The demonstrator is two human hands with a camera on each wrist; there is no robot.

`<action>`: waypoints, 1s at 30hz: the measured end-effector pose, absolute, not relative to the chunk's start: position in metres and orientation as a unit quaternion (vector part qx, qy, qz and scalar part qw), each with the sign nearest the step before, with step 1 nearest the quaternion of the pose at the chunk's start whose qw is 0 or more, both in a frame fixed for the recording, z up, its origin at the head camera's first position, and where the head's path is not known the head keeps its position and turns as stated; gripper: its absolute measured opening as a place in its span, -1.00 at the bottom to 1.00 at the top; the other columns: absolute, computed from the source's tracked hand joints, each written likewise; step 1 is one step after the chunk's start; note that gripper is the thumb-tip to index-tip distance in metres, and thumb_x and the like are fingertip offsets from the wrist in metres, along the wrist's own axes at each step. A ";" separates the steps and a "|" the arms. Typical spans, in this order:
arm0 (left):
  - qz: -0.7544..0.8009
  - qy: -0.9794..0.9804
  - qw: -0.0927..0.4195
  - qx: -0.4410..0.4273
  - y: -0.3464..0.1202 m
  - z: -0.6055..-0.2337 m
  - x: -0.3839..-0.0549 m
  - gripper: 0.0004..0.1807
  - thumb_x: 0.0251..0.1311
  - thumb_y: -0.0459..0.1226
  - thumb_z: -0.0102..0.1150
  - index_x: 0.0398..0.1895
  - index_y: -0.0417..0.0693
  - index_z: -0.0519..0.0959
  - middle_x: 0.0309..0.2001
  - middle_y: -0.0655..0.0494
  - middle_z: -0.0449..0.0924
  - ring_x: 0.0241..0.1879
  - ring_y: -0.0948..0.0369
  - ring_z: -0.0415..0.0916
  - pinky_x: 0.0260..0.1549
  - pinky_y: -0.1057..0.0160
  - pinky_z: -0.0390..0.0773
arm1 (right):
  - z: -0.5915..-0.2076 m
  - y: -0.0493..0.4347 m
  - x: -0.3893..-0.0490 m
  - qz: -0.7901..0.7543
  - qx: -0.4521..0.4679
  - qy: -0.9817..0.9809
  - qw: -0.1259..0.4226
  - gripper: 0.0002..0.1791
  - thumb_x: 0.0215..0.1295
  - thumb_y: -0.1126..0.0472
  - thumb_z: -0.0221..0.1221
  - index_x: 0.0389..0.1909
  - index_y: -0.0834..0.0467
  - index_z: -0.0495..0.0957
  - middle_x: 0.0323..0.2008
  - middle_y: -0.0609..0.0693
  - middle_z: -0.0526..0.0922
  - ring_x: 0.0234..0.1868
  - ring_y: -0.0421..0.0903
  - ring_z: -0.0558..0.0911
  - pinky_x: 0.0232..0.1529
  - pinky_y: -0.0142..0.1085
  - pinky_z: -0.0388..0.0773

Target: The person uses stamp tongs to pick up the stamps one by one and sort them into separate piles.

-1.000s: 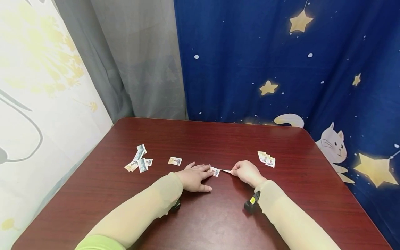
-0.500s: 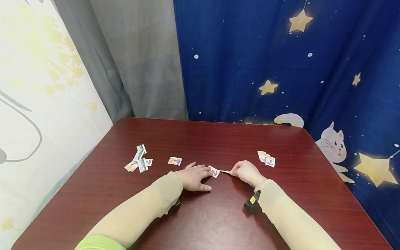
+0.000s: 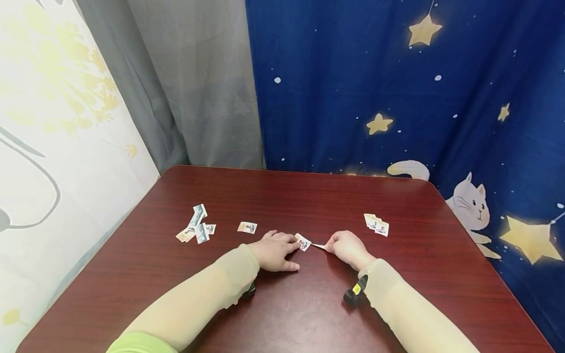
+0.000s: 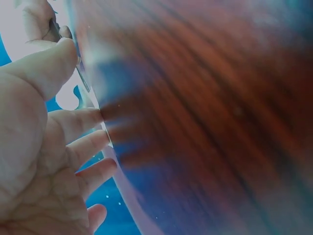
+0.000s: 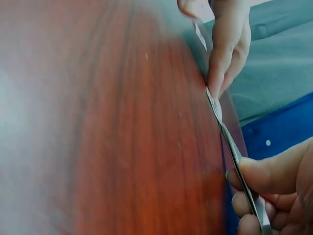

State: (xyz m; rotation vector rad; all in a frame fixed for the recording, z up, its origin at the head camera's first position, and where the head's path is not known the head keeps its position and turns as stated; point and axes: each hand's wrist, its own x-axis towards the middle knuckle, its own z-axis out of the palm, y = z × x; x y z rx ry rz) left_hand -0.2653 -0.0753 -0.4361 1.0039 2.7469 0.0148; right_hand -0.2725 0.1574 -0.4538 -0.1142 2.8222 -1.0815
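My left hand (image 3: pixel 275 252) lies over the table with its fingers extended, the fingertips touching the left edge of a small printed paper card (image 3: pixel 303 242). To the right, my right hand (image 3: pixel 347 249) pinches slim metal tweezers (image 5: pixel 234 156) between thumb and fingers. Their tips reach the card's right corner; whether they grip it I cannot tell. In the right wrist view the card (image 5: pixel 216 108) appears nearly edge-on between the left fingertips and the tweezers. The left wrist view shows the left palm and spread fingers (image 4: pixel 88 122) at the tabletop.
On the dark red wooden table (image 3: pixel 287 196), a single card (image 3: pixel 247 227) lies left of the hands. Farther left is a loose pile of several cards (image 3: pixel 194 228). Overlapping cards (image 3: pixel 376 224) lie at the right. A blue star-patterned curtain (image 3: pixel 326 98) hangs behind the table.
Under the left fingertips the card has turned slightly, now lying more slanted. My right hand has shifted slightly down with the tweezers. The left hand and the other cards have hardly moved.
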 end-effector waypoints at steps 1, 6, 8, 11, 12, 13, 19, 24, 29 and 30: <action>0.002 0.934 0.109 0.340 -0.075 -0.436 -0.265 -0.24 0.23 0.25 0.04 0.41 0.10 0.32 0.37 0.17 0.26 0.37 0.13 0.16 0.36 -0.08 -0.01 | -0.454 0.157 -0.271 -0.359 -0.035 0.931 0.058 -0.90 0.07 0.29 0.27 -0.59 0.12 0.66 -0.58 -0.13 0.58 -0.49 -0.14 0.45 -0.40 -0.28 0.36; -0.006 0.936 0.114 0.332 -0.075 -0.436 -0.265 -0.20 0.21 0.28 0.02 0.43 0.09 0.28 0.43 0.16 0.19 0.42 0.16 0.09 0.37 -0.08 -0.04 | -0.454 0.155 -0.265 -0.360 -0.032 0.930 0.061 -0.89 0.07 0.29 0.27 -0.60 0.11 0.65 -0.59 -0.12 0.58 -0.48 -0.14 0.45 -0.40 -0.28 0.37; -0.010 0.936 0.111 0.334 -0.075 -0.436 -0.264 -0.18 0.20 0.29 0.02 0.43 0.07 0.28 0.41 0.14 0.21 0.40 0.14 0.11 0.36 -0.06 -0.02 | -0.455 0.154 -0.264 -0.361 -0.034 0.930 0.064 -0.89 0.08 0.29 0.27 -0.60 0.11 0.65 -0.59 -0.12 0.57 -0.49 -0.14 0.45 -0.41 -0.28 0.37; -0.011 0.935 0.105 0.339 -0.074 -0.436 -0.263 -0.17 0.20 0.29 0.02 0.42 0.04 0.30 0.37 0.12 0.24 0.37 0.12 0.15 0.35 -0.06 0.02 | -0.456 0.153 -0.262 -0.361 -0.039 0.929 0.064 -0.88 0.08 0.29 0.27 -0.60 0.11 0.65 -0.60 -0.12 0.57 -0.50 -0.15 0.45 -0.42 -0.28 0.37; -0.008 0.935 0.105 0.339 -0.074 -0.435 -0.263 -0.18 0.20 0.29 0.02 0.42 0.03 0.30 0.36 0.12 0.25 0.36 0.12 0.16 0.35 -0.06 0.02 | -0.456 0.153 -0.262 -0.361 -0.041 0.930 0.062 -0.88 0.07 0.29 0.27 -0.60 0.11 0.65 -0.60 -0.13 0.57 -0.50 -0.16 0.45 -0.42 -0.28 0.37; -0.004 0.935 0.107 0.339 -0.074 -0.435 -0.263 -0.18 0.20 0.28 0.03 0.42 0.04 0.30 0.37 0.12 0.25 0.37 0.12 0.16 0.35 -0.07 0.01 | -0.457 0.153 -0.262 -0.361 -0.044 0.929 0.060 -0.89 0.06 0.30 0.27 -0.61 0.11 0.65 -0.60 -0.13 0.58 -0.50 -0.16 0.45 -0.42 -0.28 0.37; 0.012 0.933 0.125 0.338 -0.076 -0.432 -0.261 -0.20 0.22 0.26 0.04 0.43 0.08 0.28 0.43 0.12 0.19 0.42 0.15 0.09 0.35 -0.12 -0.05 | -0.458 0.152 -0.261 -0.362 -0.052 0.929 0.053 -0.89 0.04 0.31 0.28 -0.62 0.11 0.64 -0.60 -0.13 0.57 -0.51 -0.16 0.45 -0.42 -0.29 0.37; 0.012 0.931 0.134 0.340 -0.077 -0.432 -0.262 -0.21 0.23 0.25 0.02 0.45 0.10 0.25 0.46 0.14 0.14 0.44 0.15 0.04 0.37 -0.11 -0.08 | -0.458 0.152 -0.261 -0.359 -0.057 0.930 0.062 -0.88 0.07 0.29 0.29 -0.61 0.10 0.64 -0.61 -0.12 0.57 -0.52 -0.16 0.45 -0.44 -0.29 0.37; 0.008 0.930 0.126 0.345 -0.077 -0.432 -0.262 -0.21 0.23 0.25 0.03 0.44 0.10 0.26 0.41 0.11 0.19 0.41 0.11 0.09 0.37 -0.08 -0.05 | -0.454 0.155 -0.263 -0.340 -0.059 0.936 0.064 -0.88 0.09 0.24 0.30 -0.60 0.07 0.65 -0.59 -0.14 0.57 -0.52 -0.16 0.45 -0.44 -0.29 0.37; 0.009 0.930 0.125 0.346 -0.077 -0.432 -0.262 -0.21 0.23 0.25 0.03 0.44 0.09 0.26 0.40 0.11 0.21 0.40 0.11 0.10 0.37 -0.08 -0.05 | -0.453 0.156 -0.263 -0.336 -0.058 0.938 0.062 -0.89 0.08 0.24 0.30 -0.59 0.07 0.66 -0.59 -0.15 0.57 -0.52 -0.16 0.44 -0.44 -0.29 0.37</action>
